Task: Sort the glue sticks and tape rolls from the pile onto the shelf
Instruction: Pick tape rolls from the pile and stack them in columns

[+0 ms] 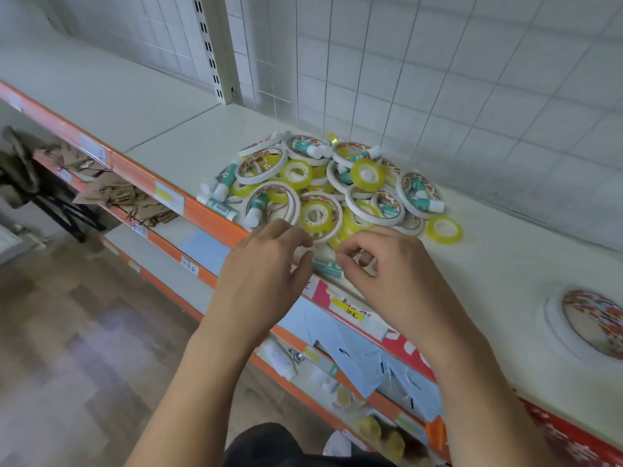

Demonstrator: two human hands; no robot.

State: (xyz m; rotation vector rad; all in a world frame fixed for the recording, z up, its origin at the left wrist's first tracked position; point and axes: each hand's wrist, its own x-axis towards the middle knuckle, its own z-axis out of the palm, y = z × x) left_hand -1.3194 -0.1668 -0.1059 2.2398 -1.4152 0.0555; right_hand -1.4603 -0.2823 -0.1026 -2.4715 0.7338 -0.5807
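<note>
top tier: white metal shelf (161,129) with an orange front edge, and all the task items are on it. mixed pile (323,183) of tape rolls and glue sticks sits at 12 o'clock from the hands, near the white wire-grid back panel (438,79). pile contents: flat white rolls with patterned cores, smaller translucent yellow rolls, and teal-and-white sticks lying across and inside the rings. count not readable.

1 translucent yellow tape roll (443,229) lies flat just beside the pile at its 4 o'clock edge. 1 large white tape roll (593,321) with a patterned centre lies flat alone, well apart, at 3 o'clock from the hands.

hands: left hand (266,264) and right hand (387,271) are over the shelf's front edge, at the pile's 6 o'clock. 1 teal-and-white glue stick (326,267) lies on the shelf between them. both hands have their fingers curled, thumb and index tips close together, the left at the stick's 9 o'clock end and the right at its 3 o'clock end. blurred, so cannot tell whether either hand pinches the stick or only touches it.

lower tiers: brown paper bags (118,193) at 9 o'clock, light blue paper bags (354,342) with cord handles at 6 o'clock. yellow price label (347,310) on the front edge under the right hand.

obstruction: both hands cover the pile's near rim.
</note>
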